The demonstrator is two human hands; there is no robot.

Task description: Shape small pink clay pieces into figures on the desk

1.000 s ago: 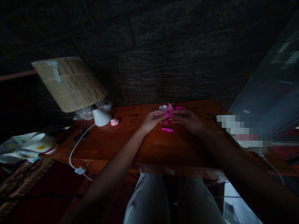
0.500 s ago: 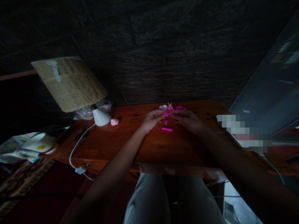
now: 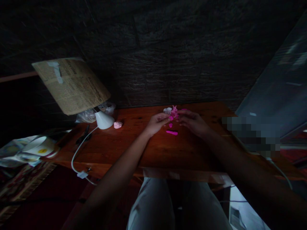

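Note:
My left hand (image 3: 157,123) and my right hand (image 3: 193,123) meet over the far middle of a wooden table (image 3: 134,150). Both have their fingers pinched together around a small bright pink lump of clay (image 3: 171,118) held between them. Just behind it stands a small pink clay figure (image 3: 174,111) beside a whitish lump (image 3: 167,110). A flat pink strip (image 3: 172,132) and a tiny pink bit (image 3: 170,125) lie on the table below my hands.
A white lamp base (image 3: 104,120) with a newspaper shade (image 3: 72,84) stands at the left, its cable (image 3: 78,153) trailing to the front edge. A pale pink lump (image 3: 117,125) lies beside it. A dark wall rises behind. Cloth and a bowl (image 3: 35,145) lie far left.
My right hand has shifted slightly toward the far side, now covering the flat pink piece behind it. The left hand has hardly moved.

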